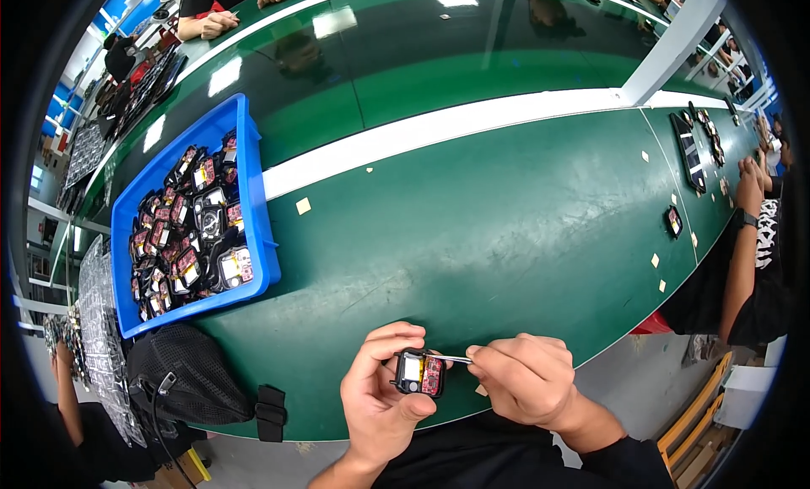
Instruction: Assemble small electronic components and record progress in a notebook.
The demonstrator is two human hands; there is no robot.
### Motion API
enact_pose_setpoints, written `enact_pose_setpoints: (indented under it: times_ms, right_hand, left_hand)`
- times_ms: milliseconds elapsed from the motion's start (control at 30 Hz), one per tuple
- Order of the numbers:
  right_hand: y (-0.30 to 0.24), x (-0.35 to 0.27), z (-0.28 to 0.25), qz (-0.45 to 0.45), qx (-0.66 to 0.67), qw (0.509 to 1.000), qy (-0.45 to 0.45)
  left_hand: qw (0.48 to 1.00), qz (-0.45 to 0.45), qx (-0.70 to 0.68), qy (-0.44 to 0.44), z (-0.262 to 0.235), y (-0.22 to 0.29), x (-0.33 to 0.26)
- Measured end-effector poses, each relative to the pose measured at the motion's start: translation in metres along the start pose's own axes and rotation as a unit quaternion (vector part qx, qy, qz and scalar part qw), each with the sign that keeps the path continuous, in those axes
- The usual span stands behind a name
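Observation:
Near the front edge of the table, my left hand [381, 396] grips a small black watch-like case [420, 372] between thumb and fingers. Its open face shows a white rectangle, a reddish circuit board and a strip of yellow. My right hand [527, 379] pinches a thin metal tool, which looks like tweezers [449, 358]. The tool's tip reaches the upper right edge of the case; whether it touches a part inside is too small to tell.
A blue bin [253, 194] full of similar open cases stands at left. Beside it lie a black mesh bag [181, 375] and a black strap [271, 413]. Small paper squares [304, 205] dot the green table [472, 227]. One case [672, 221] lies at right, near a co-worker's arm [742, 244].

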State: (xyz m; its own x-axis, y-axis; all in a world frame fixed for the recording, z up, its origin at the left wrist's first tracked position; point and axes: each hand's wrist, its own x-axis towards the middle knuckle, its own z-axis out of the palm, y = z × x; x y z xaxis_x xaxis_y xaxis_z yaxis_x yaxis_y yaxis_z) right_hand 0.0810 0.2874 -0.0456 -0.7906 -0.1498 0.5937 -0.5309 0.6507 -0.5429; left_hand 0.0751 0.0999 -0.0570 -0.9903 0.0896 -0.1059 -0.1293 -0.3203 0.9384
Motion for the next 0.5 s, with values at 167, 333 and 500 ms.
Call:
enact_pose_setpoints:
  times_ms: [167,333,500]
  right_hand:
    - [-0.0011,0.0034,-0.0015,0.011,0.014,1.0,-0.02]
    - [-0.0001,0.0031,-0.0011,0.011,0.02,1.0,-0.018]
    - [-0.0006,0.0044,-0.0011,0.011,0.025,0.999,-0.019]
  left_hand:
    - [1.0,0.008,0.006,-0.004,-0.0005,-0.0007,-0.0007]
    - [0.998,-0.003,-0.035,-0.044,-0.005,0.0004,-0.0025]
    - [0.998,-0.001,-0.037,-0.046,-0.0039,0.0012,-0.0023]
